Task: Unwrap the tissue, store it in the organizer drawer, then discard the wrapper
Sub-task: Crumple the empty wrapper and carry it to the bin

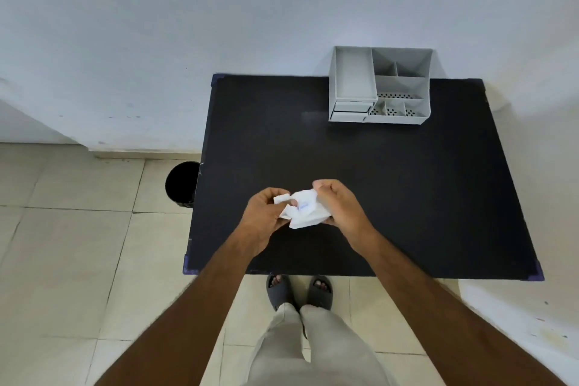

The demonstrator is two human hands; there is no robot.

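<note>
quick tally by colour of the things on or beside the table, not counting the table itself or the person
White: 1, the crumpled white wrapped tissue packet, held by both hands over the black table
Grey: 1, the grey plastic desk organizer with drawers
Black: 1, the round black bin on the floor at the table's left edge
Total: 3

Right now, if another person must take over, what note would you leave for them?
Left hand and right hand both grip the white tissue packet above the black table, pulling it open. The grey organizer stands at the table's far edge, its drawers shut. The black bin is on the floor, left of the table. Done: unwrapping started. Left: finish unwrapping, store the tissue in a drawer, bin the wrapper.
</note>
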